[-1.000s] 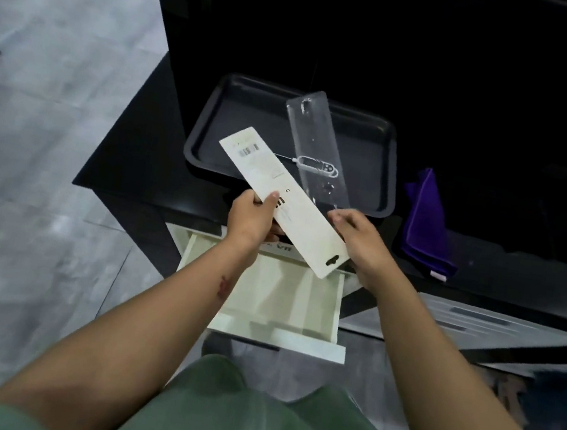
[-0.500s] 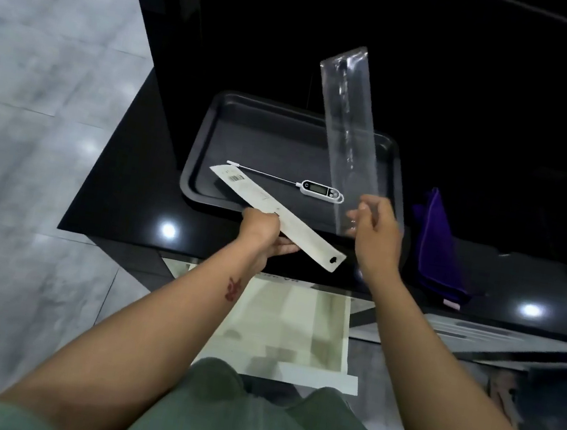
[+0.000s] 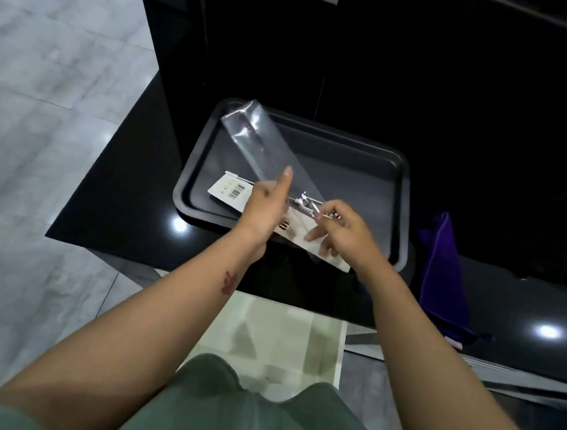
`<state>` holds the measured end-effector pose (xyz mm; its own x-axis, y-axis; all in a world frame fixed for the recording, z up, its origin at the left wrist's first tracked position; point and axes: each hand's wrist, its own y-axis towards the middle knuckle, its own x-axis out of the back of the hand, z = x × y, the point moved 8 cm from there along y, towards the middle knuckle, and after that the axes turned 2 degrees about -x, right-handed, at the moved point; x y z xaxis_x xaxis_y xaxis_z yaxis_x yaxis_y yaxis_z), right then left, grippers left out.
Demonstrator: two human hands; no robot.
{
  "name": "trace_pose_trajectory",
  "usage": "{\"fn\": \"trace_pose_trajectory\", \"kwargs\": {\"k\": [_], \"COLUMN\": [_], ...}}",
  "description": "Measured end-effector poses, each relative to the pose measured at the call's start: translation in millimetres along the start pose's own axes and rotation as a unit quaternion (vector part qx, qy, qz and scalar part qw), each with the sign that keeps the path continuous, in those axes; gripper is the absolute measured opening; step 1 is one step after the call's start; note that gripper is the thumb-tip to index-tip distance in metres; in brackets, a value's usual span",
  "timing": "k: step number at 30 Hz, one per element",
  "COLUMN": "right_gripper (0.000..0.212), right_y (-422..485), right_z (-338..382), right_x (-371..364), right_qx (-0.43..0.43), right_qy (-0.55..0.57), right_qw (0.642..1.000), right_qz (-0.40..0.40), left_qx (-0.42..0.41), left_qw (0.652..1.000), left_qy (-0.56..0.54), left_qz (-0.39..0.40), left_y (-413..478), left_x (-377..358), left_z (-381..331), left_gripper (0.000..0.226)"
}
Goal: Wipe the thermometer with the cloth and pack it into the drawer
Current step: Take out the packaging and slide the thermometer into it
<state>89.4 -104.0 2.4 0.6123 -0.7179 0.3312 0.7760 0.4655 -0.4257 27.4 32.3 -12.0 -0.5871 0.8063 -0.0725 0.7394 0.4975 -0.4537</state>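
Over the tray (image 3: 406, 196), the right hand (image 3: 343, 233) pinches the cover's (image 3: 267, 142) near end, its other fingers loose. The left hand (image 3: 262, 210) lies on the card (image 3: 230, 190), thumb raised against the cover; its grip cannot be told. The thermometer (image 3: 304, 202) lies in the tray between the hands.

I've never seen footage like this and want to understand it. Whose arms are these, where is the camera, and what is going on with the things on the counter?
There is no machine here. These are a person's two bare arms, filmed by one camera worn on the head, looking forward and down. On the black counter stands a black tray, with a purple cloth to its right and an open drawer below. The left hand seems to hold a white card over the tray. The right hand pinches the end of a clear plastic cover. Between the hands, a bit of the thermometer shows in the tray.
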Motion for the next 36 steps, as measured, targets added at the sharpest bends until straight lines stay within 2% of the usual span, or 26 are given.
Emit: {"fn": "trace_pose_trajectory", "kwargs": {"k": [2,3,5,7,9,12,15,18,22,25,28,33,36], "right_gripper": [0.010,0.011,0.014,0.026,0.043,0.046,0.037,0.034,0.026,0.019,0.018,0.029,0.031], "right_y": [7,13,29,45,57,64,67,67,55,39,27,15,8], "right_z": [-2,-2,-4,-8,-13,-14,-13,-16,-10,10,33,42,39], "right_x": [-3,1,20,34,31,23,21,27,46,51,37,9,3], "right_qx": [-0.008,0.004,0.045,0.053,0.049,0.058,0.085,0.081,0.078,0.118,0.173,0.202,0.215], "right_qy": [-0.024,-0.039,-0.108,-0.265,-0.399,-0.471,-0.475,-0.479,-0.384,-0.295,-0.287,-0.327,-0.364], "right_qw": [0.999,0.999,0.990,0.955,0.911,0.878,0.873,0.868,0.905,0.929,0.930,0.921,0.904], "right_qz": [0.036,0.018,-0.078,-0.126,-0.093,-0.053,-0.072,-0.103,-0.164,-0.191,-0.149,-0.066,-0.063], "left_qx": [0.045,0.070,0.095,0.102,0.104,0.097,0.096,0.106,0.104,0.106,0.107,0.102,0.102], "left_qw": [0.993,0.984,0.975,0.974,0.972,0.972,0.969,0.968,0.970,0.969,0.971,0.971,0.969], "left_qy": [-0.109,-0.160,-0.191,-0.187,-0.189,-0.187,-0.204,-0.207,-0.207,-0.214,-0.210,-0.214,-0.225], "left_qz": [-0.019,-0.035,-0.063,-0.080,-0.091,-0.107,-0.102,-0.092,-0.072,-0.058,-0.037,-0.030,-0.030], "left_y": [5,6,5,7,10,15,17,17,14,12,8,8,7], "left_x": [1,4,11,17,21,23,20,18,19,19,17,18,19], "left_z": [6,11,18,24,27,27,25,24,19,18,18,19,21], "left_gripper": [0.013,0.008,0.010,0.008,0.009,0.012,0.021,0.019,0.017,0.021,0.026,0.052,0.044]}}
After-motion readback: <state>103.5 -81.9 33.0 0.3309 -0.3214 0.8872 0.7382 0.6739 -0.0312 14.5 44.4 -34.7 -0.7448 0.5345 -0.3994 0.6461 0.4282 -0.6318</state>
